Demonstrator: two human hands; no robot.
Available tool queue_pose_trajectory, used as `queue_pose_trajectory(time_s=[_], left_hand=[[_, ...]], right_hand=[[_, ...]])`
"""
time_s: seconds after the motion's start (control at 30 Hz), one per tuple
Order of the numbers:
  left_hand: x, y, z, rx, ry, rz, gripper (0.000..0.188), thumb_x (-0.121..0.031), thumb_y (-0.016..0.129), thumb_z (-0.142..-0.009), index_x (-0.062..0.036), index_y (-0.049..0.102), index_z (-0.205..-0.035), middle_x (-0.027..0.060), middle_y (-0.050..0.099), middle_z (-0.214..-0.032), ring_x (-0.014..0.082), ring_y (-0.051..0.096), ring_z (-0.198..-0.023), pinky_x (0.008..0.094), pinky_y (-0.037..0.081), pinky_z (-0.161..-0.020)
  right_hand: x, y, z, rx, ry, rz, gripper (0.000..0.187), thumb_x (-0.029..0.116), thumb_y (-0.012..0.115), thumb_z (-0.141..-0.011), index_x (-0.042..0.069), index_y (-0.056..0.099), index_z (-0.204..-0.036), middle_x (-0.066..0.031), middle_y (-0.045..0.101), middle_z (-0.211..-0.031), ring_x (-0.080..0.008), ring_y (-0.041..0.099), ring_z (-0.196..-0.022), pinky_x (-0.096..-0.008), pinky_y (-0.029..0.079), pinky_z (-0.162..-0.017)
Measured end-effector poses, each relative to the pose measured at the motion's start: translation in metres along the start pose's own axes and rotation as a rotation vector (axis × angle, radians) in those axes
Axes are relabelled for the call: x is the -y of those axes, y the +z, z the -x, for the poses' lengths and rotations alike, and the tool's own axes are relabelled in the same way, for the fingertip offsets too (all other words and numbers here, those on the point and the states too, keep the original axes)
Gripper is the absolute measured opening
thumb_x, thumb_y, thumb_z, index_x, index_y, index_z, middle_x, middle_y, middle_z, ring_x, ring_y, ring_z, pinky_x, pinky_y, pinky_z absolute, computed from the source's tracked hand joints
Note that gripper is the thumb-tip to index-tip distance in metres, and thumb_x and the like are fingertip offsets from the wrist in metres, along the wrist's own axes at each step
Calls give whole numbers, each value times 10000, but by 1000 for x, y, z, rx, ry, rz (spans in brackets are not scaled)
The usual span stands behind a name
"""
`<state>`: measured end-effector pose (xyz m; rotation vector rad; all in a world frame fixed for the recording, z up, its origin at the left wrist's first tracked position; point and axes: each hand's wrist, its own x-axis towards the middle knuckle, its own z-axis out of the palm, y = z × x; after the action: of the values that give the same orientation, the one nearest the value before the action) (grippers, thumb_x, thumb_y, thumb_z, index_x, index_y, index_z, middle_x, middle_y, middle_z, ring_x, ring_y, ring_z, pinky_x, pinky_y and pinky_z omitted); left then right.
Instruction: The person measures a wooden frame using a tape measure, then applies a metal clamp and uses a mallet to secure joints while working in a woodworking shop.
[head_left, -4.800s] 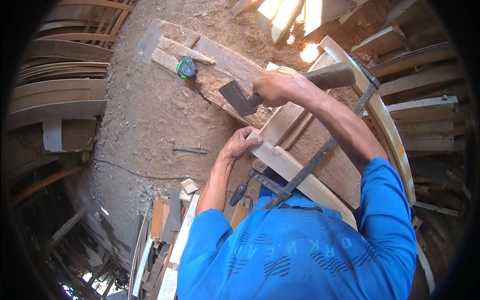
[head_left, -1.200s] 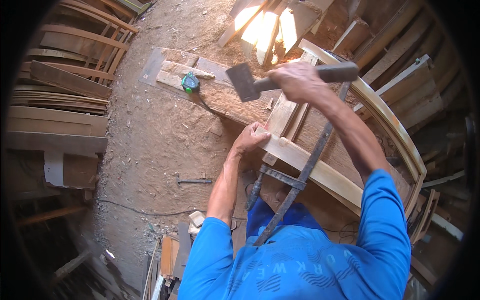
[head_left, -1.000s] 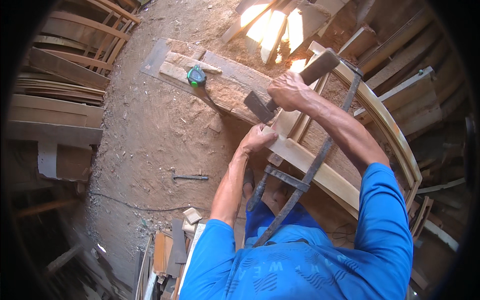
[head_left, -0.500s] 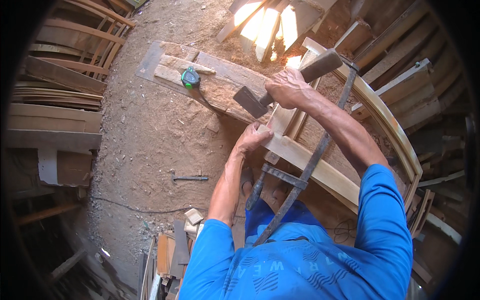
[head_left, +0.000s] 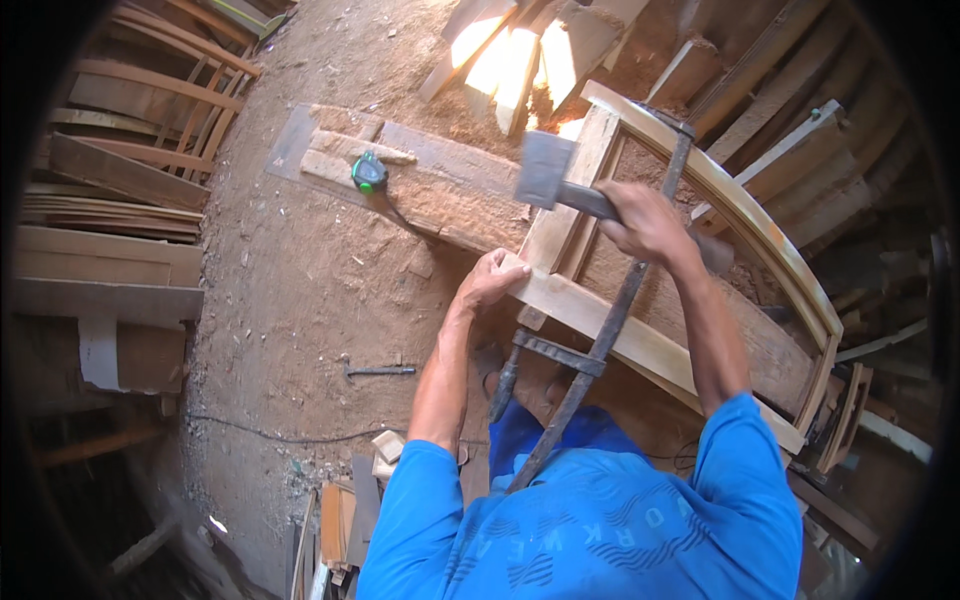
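Observation:
My right hand (head_left: 645, 222) is closed round the handle of a tool with a broad, flat metal head (head_left: 545, 168). That head hangs over the left side of a curved wooden frame (head_left: 572, 296), whose corner my left hand (head_left: 487, 280) grips, thumb on top. A long metal bar clamp (head_left: 630, 300) lies across the frame from its far curved rail to its near rail. Its lower end reaches my shirt, and its screw handle (head_left: 505, 378) hangs below the near rail. My left fingertips are partly hidden by the corner.
Left of the frame, a tape measure (head_left: 369, 172) rests on a dusty plank (head_left: 460, 165). A small hammer (head_left: 380, 370) and a cable (head_left: 270, 433) lie on the floor. Stacked wood panels (head_left: 110, 255) line the left; boards (head_left: 790, 180) crowd the right. Offcuts (head_left: 335, 520) lie near me.
My right hand has moved right and nearer to me. The tool has turned, its flat head swinging up and farther away. My left hand stays on the corner; the view has shifted slightly.

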<state>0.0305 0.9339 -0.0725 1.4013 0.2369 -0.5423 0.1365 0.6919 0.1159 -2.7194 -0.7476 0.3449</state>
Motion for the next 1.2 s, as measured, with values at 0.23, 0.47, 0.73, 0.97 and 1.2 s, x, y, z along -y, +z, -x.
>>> queue_pose_trajectory(time_s=[0.23, 0.47, 0.73, 0.97, 1.2], left_hand=[[-23, -6, -45, -50, 63, -721, 489, -422, 425, -1001, 22, 623, -1047, 170, 681, -927, 275, 639, -907, 405, 477, -812], [-18, 16, -52, -178, 294, -917, 443, -379, 417, -1006, -23, 657, -896, 292, 641, -904, 486, 620, -898, 538, 480, -758], [-42, 31, -36, -198, 64, -934, 573, -451, 286, -1034, -8, 649, -1021, 309, 626, -1053, 513, 570, -1038, 538, 471, -864], [-35, 26, -45, -212, 136, -929, 619, -535, 322, -1004, -28, 676, -1027, 310, 644, -1057, 519, 581, -1046, 572, 460, -892], [-30, 26, -43, -228, 123, -976, 630, -567, 354, -987, -25, 673, -1035, 324, 641, -1066, 515, 587, -1049, 572, 460, -896]], right_hand=[[-96, 2, 180, -226, 531, -213, 435, 287, 671, -744, -6, 616, -1060, -236, 618, -858, -401, 615, -832, -456, 470, -748], [-176, 52, 256, 2, 797, -137, 318, 279, 670, -753, 30, 689, -950, -259, 658, -876, -431, 643, -860, -498, 484, -775], [-160, 80, 251, 89, 808, 229, 427, 286, 694, -811, 34, 650, -1153, -252, 576, -1244, -406, 551, -1152, -486, 449, -959], [-66, 82, 210, -269, 784, 268, 524, 241, 649, -866, 32, 507, -1325, -218, 543, -1235, -362, 499, -1201, -497, 360, -1057], [160, 185, 186, 155, 650, -948, 623, 350, 712, -841, -116, 511, -1203, -307, 599, -1192, -374, 607, -1139, -434, 476, -955]])
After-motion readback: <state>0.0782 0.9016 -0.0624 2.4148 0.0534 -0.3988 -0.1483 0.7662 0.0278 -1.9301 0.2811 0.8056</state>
